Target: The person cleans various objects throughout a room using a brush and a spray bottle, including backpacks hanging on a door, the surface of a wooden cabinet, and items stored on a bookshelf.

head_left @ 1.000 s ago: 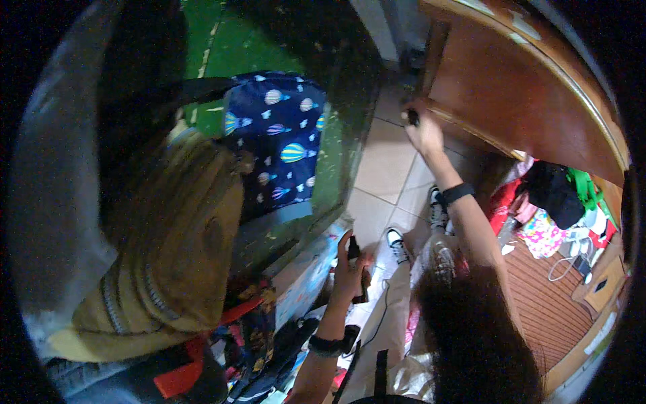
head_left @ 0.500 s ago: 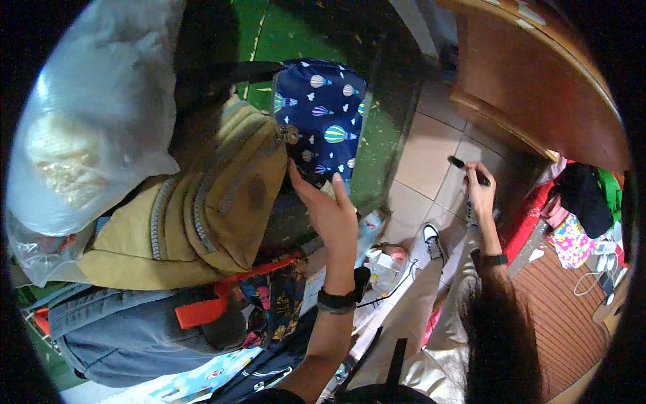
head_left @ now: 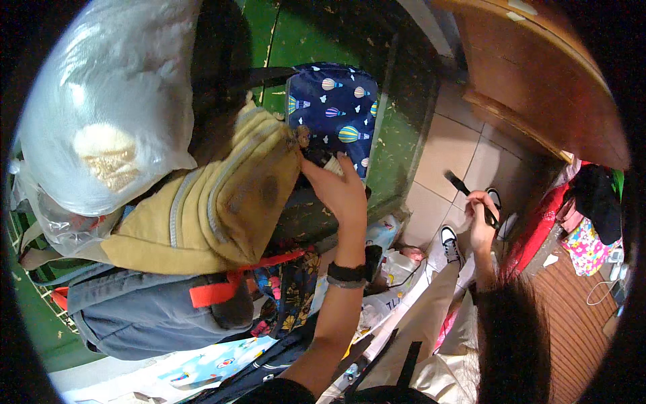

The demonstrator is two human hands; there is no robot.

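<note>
Clock read from the wearer's side, twelve straight ahead.

Right hand [head_left: 480, 229]: fingers closed around the handle of a slim black brush-like tool [head_left: 459, 184], its dark tip jutting toward between ten and eleven o'clock over pale floor tiles [head_left: 442, 145]. Looks light and stiff along the handle, softer at the tip if those are bristles; too blurred to be sure. Handle probably smooth, so perhaps a little slippery. Best held mid-handle, clear of the tip.

Left hand [head_left: 338, 195]: thumb and fingers parted, reaching to the near edge of a navy fabric bag printed with hot-air balloons [head_left: 333, 94], which lies at its twelve. A small pale ribbed thing [head_left: 332, 165] shows between thumb and fingers. Cannot tell whether the hand has hold of it, or of the bag.

Navy bag sits on a chipped green painted surface [head_left: 397, 131]. Cloth seems soft with a slight sheen, boxy enough to keep its shape; weight depends on contents, which are hidden. A side edge looks a fair grip, or the dark strap [head_left: 259, 79] at its ten, if that belongs to it.

At the left hand's nine, just beside: a mustard-yellow canvas backpack with grey zips [head_left: 195, 225], slumped and soft.
</note>
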